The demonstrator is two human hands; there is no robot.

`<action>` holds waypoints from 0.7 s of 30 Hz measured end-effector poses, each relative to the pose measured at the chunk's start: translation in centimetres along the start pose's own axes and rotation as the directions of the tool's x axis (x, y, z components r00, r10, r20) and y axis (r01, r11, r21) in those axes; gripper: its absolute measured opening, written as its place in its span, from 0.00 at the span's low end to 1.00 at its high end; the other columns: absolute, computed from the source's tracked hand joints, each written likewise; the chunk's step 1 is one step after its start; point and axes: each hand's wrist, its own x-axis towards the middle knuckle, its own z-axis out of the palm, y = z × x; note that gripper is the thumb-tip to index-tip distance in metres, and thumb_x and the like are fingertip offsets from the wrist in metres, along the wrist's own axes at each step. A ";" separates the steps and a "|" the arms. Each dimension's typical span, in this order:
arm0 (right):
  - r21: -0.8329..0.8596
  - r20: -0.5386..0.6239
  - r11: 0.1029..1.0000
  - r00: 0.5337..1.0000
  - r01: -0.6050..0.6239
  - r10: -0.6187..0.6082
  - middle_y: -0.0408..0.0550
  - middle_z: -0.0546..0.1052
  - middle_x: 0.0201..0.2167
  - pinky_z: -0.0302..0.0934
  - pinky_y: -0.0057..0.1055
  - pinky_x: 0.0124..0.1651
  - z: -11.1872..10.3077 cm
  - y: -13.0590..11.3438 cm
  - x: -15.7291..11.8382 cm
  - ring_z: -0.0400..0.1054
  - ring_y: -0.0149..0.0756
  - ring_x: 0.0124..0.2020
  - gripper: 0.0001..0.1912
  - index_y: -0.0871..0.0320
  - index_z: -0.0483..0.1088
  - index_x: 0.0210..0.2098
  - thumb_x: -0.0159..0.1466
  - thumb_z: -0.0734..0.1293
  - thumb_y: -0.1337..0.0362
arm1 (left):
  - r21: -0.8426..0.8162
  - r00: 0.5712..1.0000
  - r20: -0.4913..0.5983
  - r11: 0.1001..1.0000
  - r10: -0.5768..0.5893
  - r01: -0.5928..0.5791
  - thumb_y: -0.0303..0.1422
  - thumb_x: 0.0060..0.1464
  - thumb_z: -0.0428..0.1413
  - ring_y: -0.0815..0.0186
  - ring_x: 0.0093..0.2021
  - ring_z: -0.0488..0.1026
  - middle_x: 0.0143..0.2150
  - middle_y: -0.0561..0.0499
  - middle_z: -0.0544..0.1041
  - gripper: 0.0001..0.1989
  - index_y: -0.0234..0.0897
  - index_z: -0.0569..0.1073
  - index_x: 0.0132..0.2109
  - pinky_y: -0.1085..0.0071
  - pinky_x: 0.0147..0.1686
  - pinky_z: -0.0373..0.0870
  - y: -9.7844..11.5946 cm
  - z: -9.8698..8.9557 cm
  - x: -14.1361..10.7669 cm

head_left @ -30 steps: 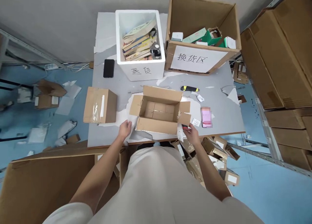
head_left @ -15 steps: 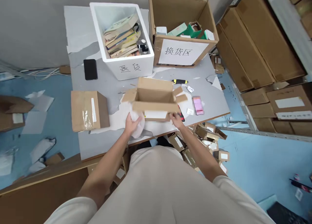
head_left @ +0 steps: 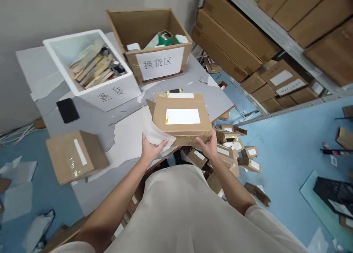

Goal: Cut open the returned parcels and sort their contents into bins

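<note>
In front of me a brown cardboard box (head_left: 205, 115) is tipped so that its side with a white label (head_left: 182, 116) faces up. My right hand (head_left: 209, 145) grips its near right corner, the thumb lying on the taped edge. At the box's left corner my left hand (head_left: 151, 149) is closed on a thin white packing sheet (head_left: 154, 130), thumb on top. The sheet drapes against the box. The box's opening is turned away, so its inside is hidden.
A white foam box (head_left: 110, 97) of books and a large carton (head_left: 131, 67) stand at the back. A phone (head_left: 67, 110), a closed carton (head_left: 67, 157) and a cutter (head_left: 174, 90) lie on the table. Discarded boxes (head_left: 227, 150) pile below right; shelves (head_left: 292, 34) hold cartons.
The box has been tipped over away from me, its opening now out of sight and its labelled side up. Both hands stayed near its front corners. My view has swung to the right.
</note>
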 end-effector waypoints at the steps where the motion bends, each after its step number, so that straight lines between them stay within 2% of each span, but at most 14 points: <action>1: -0.007 -0.049 1.000 0.998 -0.028 0.028 0.57 0.68 0.51 0.59 0.45 0.55 -1.0 0.5 -0.6 0.63 0.48 0.52 0.38 0.58 0.59 0.57 0.54 0.71 0.47 | 0.025 0.999 0.042 1.000 0.005 -0.006 0.42 0.39 0.66 0.55 0.53 0.71 0.51 0.41 0.72 0.35 0.33 0.64 0.52 0.58 0.56 0.66 0.7 1.3 0.0; 4: -0.059 -0.185 0.991 0.977 -0.121 0.108 0.58 0.69 0.50 0.58 0.45 0.55 -4.1 2.5 -2.3 0.64 0.48 0.52 0.35 0.59 0.60 0.56 0.54 0.71 0.49 | 0.085 0.990 0.142 0.996 0.024 -0.036 0.39 0.41 0.64 0.54 0.52 0.71 0.51 0.40 0.72 0.32 0.31 0.64 0.53 0.58 0.55 0.66 2.4 5.3 0.1; 7: -0.097 -0.326 0.958 0.918 -0.271 0.227 0.58 0.72 0.48 0.60 0.44 0.52 -7.6 4.5 -4.6 0.66 0.48 0.49 0.29 0.59 0.63 0.52 0.56 0.69 0.51 | 0.085 0.953 0.280 0.985 0.119 -0.148 0.36 0.45 0.61 0.54 0.51 0.71 0.49 0.40 0.72 0.28 0.31 0.66 0.52 0.60 0.54 0.67 3.8 9.9 -0.6; 10: -0.147 -0.434 0.889 0.836 -0.434 0.336 0.57 0.74 0.44 0.61 0.44 0.50 -11.2 6.3 -7.2 0.68 0.49 0.47 0.23 0.59 0.67 0.48 0.57 0.66 0.52 | 0.065 0.870 0.449 0.963 0.205 -0.260 0.33 0.47 0.59 0.53 0.52 0.70 0.50 0.41 0.72 0.24 0.33 0.67 0.52 0.60 0.53 0.67 4.9 14.7 -2.1; 13: -0.186 -0.531 0.813 0.752 -0.552 0.389 0.54 0.74 0.42 0.62 0.42 0.47 -14.0 8.2 -9.8 0.67 0.48 0.45 0.22 0.58 0.66 0.47 0.55 0.66 0.56 | 0.062 0.775 0.590 0.944 0.228 -0.324 0.32 0.48 0.57 0.52 0.53 0.69 0.50 0.41 0.71 0.22 0.34 0.68 0.52 0.59 0.54 0.66 4.8 19.4 -4.0; 15: -0.193 -0.607 0.745 0.675 -0.638 0.420 0.52 0.74 0.40 0.62 0.39 0.44 -15.2 9.9 -11.3 0.67 0.46 0.41 0.21 0.57 0.66 0.46 0.54 0.65 0.59 | 0.079 0.695 0.689 0.932 0.206 -0.354 0.32 0.49 0.56 0.51 0.54 0.69 0.50 0.40 0.72 0.21 0.33 0.70 0.51 0.59 0.55 0.65 4.0 22.5 -5.1; 17: -0.191 -0.641 0.665 0.604 -0.722 0.473 0.51 0.73 0.35 0.61 0.37 0.41 -16.0 12.3 -12.8 0.66 0.43 0.36 0.15 0.57 0.67 0.41 0.55 0.62 0.60 | 0.103 0.592 0.792 0.924 0.148 -0.369 0.33 0.50 0.56 0.49 0.54 0.69 0.50 0.39 0.73 0.19 0.33 0.71 0.50 0.58 0.55 0.64 2.8 25.5 -5.9; 19: -0.171 -0.625 0.601 0.557 -0.781 0.547 0.51 0.73 0.31 0.60 0.36 0.39 -16.6 15.2 -14.2 0.65 0.42 0.33 0.12 0.58 0.67 0.37 0.57 0.57 0.61 | 0.113 0.457 0.887 0.929 0.065 -0.352 0.34 0.51 0.55 0.49 0.54 0.69 0.50 0.38 0.73 0.17 0.33 0.73 0.48 0.59 0.56 0.63 1.1 28.6 -6.5; 21: -0.122 -0.584 0.578 0.530 -0.807 0.615 0.52 0.73 0.31 0.61 0.36 0.39 -16.9 18.4 -15.6 0.65 0.43 0.34 0.15 0.58 0.68 0.39 0.60 0.54 0.61 | 0.126 0.304 0.952 0.949 -0.034 -0.289 0.34 0.52 0.53 0.49 0.55 0.69 0.50 0.38 0.74 0.14 0.34 0.74 0.46 0.59 0.57 0.61 -0.8 31.7 -7.0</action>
